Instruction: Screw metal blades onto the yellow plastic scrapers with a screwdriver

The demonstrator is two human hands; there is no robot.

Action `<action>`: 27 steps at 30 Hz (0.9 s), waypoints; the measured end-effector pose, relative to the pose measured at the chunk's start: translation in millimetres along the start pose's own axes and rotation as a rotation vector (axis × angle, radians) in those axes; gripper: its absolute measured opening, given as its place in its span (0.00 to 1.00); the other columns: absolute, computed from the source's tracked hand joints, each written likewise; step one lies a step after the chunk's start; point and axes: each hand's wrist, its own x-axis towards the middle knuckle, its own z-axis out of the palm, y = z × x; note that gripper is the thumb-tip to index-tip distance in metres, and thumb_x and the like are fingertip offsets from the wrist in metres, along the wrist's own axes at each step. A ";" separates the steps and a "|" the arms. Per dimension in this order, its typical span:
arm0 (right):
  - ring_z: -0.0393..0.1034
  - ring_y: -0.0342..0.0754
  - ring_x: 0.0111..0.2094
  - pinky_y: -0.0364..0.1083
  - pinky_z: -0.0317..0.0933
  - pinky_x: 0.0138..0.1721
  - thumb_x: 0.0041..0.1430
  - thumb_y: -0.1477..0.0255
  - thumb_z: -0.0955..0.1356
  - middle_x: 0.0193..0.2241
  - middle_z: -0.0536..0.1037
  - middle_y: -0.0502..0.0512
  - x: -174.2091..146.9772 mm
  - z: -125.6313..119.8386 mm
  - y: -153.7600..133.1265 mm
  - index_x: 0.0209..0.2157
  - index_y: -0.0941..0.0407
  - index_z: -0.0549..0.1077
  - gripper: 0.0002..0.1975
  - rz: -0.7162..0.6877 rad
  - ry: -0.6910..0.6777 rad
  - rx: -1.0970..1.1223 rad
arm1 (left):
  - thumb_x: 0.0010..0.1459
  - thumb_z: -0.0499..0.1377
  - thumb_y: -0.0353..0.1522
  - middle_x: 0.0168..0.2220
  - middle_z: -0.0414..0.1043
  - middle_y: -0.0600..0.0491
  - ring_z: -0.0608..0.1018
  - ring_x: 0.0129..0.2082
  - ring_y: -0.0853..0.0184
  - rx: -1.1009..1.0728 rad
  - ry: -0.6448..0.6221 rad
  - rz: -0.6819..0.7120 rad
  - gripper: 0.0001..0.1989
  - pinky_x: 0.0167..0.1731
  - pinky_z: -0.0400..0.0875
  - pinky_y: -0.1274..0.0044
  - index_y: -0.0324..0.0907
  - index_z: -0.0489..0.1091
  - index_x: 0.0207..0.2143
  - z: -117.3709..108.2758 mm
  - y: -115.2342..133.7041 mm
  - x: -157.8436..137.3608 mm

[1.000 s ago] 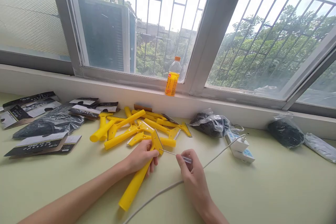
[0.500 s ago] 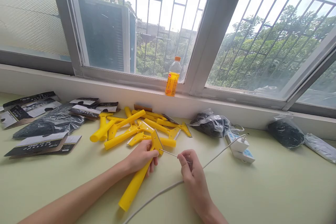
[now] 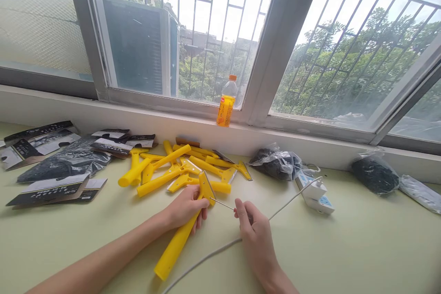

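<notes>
right hand (image 3: 255, 229) shifts slightly lower, thumb straighter, fingers curled around a screwdriver (image 3: 223, 205), its tip at the head of a scraper (image 3: 176, 245) that the left hand (image 3: 188, 206) clasps before a yellow pile (image 3: 161, 180); an angled push could make the tip slip.

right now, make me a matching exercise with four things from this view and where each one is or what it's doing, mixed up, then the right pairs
Things
1. Left hand
2. Bottle
3. Right hand
4. Power strip

Places and states
A. Upright on the white sill
B. Gripping a thin-shafted tool
C. On the table, with a white plug
D. Holding a yellow scraper near its head

Right pairs
1-D, 2-A, 3-B, 4-C
</notes>
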 end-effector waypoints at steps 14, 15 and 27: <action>0.56 0.41 0.26 0.40 0.51 0.27 0.66 0.45 0.61 0.27 0.68 0.52 -2.1 -0.9 -1.8 0.35 0.57 0.70 0.28 -0.053 -0.013 0.036 | 0.52 0.56 0.31 0.20 0.71 0.54 0.73 0.13 0.66 0.023 -0.005 -0.014 0.04 0.10 0.67 0.77 0.41 0.61 0.30 0.8 -0.4 0.1; 0.57 0.41 0.26 0.41 0.51 0.27 0.66 0.44 0.60 0.28 0.70 0.53 -1.9 -1.4 -1.8 0.34 0.57 0.70 0.29 -0.030 -0.007 0.032 | 0.52 0.56 0.31 0.20 0.71 0.54 0.73 0.13 0.66 0.022 -0.005 -0.015 0.05 0.10 0.67 0.78 0.41 0.61 0.31 0.9 0.1 -0.1; 0.50 0.39 0.24 0.38 0.46 0.25 0.67 0.51 0.63 0.24 0.58 0.45 -7.0 0.9 -0.7 0.48 0.56 0.67 0.23 -0.145 -0.037 0.079 | 0.52 0.56 0.31 0.20 0.71 0.56 0.72 0.13 0.67 0.025 0.007 -0.032 0.06 0.11 0.68 0.78 0.42 0.60 0.33 2.2 2.7 -2.2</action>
